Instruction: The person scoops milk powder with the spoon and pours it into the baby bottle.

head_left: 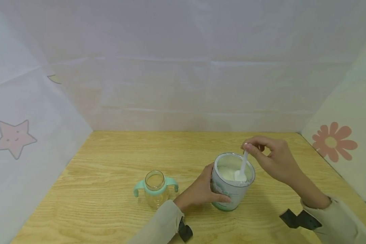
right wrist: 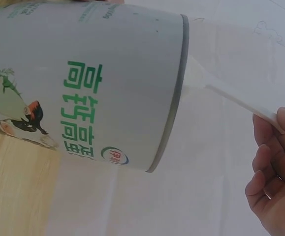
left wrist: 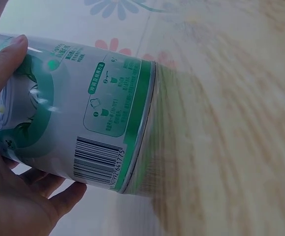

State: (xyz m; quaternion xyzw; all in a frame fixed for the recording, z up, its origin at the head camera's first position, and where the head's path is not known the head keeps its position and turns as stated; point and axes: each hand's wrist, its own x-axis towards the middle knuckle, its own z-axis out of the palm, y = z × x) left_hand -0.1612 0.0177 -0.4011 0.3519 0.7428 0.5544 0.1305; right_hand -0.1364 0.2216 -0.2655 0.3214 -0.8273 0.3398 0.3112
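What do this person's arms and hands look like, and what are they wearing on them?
The left hand and right hand are bare, without gloves. The left sleeve and right sleeve are pale beige and end near the wrists. A black piece shows beside each cuff; I can't tell what it is.

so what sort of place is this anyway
Probably a makeshift tabletop booth, perhaps set up for filming, though the room beyond is hidden: a wood-grain table is walled at the back and both sides by creased pale sheets, with a cartoon pink star printed on the left one.
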